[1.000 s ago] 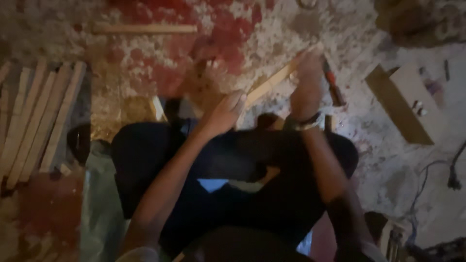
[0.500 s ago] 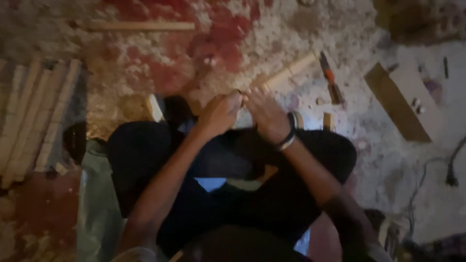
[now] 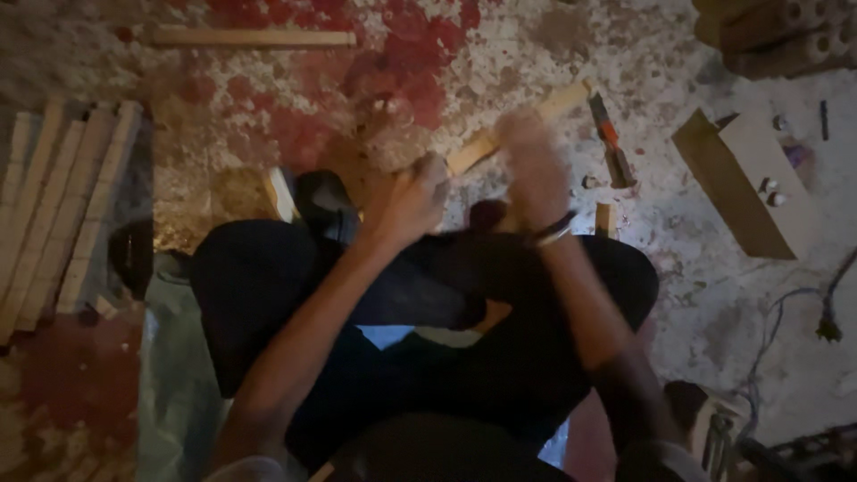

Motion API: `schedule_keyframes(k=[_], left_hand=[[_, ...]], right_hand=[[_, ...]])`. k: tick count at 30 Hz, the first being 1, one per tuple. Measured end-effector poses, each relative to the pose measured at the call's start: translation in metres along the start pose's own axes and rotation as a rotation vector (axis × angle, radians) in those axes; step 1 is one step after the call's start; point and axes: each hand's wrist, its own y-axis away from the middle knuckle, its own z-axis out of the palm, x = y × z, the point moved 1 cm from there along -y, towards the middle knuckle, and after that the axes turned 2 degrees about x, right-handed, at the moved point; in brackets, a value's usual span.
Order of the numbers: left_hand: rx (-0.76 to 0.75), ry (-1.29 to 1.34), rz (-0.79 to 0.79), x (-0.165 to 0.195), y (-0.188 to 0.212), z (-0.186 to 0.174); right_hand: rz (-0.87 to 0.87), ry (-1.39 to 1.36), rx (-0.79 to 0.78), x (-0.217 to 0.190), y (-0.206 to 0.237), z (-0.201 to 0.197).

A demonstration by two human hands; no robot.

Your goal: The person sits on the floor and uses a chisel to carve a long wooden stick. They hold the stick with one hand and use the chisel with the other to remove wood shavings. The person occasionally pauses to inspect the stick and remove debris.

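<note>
I sit cross-legged on the floor in dark trousers. My left hand (image 3: pixel 415 201) is curled into a fist just above my knee, right beside the near end of a pale wooden stick (image 3: pixel 522 123) that lies slanted on the floor. Whether the fist holds anything is hidden. My right hand (image 3: pixel 536 165), with a band on the wrist, is raised in front of the stick and blurred by motion, so its fingers cannot be made out.
A tool with an orange handle (image 3: pixel 611 143) lies right of the stick, and an open cardboard box (image 3: pixel 745 187) further right. Several wooden slats (image 3: pixel 54 210) are stacked at the left, and one long slat (image 3: pixel 250 37) lies at the top. A cable (image 3: pixel 826 308) runs along the right edge.
A second ago both hands held the stick up by its ends. It now lies on the floor. My right hand dropped to meet the left, then rose again; the left stays put.
</note>
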Motion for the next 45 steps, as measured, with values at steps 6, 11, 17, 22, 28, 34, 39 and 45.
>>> schedule_keyframes(k=[6, 11, 17, 22, 28, 34, 39, 45], left_hand=[[0.25, -0.161, 0.178, 0.003, 0.001, 0.002], [0.185, -0.081, 0.048, 0.002, 0.003, 0.005], [0.171, -0.052, 0.093, 0.004, 0.007, 0.001], [0.22, -0.062, 0.113, 0.009, 0.005, 0.005], [0.152, -0.165, 0.061, 0.005, 0.007, 0.004], [0.214, -0.122, 0.091, 0.006, 0.006, 0.008], [0.247, -0.142, 0.147, 0.008, 0.008, 0.006], [0.259, -0.131, 0.13, 0.011, 0.003, 0.006]], right_hand=[[0.087, -0.31, 0.094, -0.002, 0.007, 0.014], [-0.12, -0.11, -0.021, -0.003, -0.002, -0.001], [0.209, -0.095, 0.17, 0.01, -0.012, -0.014], [-0.03, -0.195, -0.192, -0.016, -0.003, -0.003], [0.184, 0.024, 0.143, 0.009, -0.02, -0.032], [-0.073, -0.29, -0.032, -0.021, -0.006, -0.019], [0.106, 0.002, 0.186, 0.009, -0.017, -0.031], [-0.185, -0.245, 0.044, -0.023, 0.001, -0.008]])
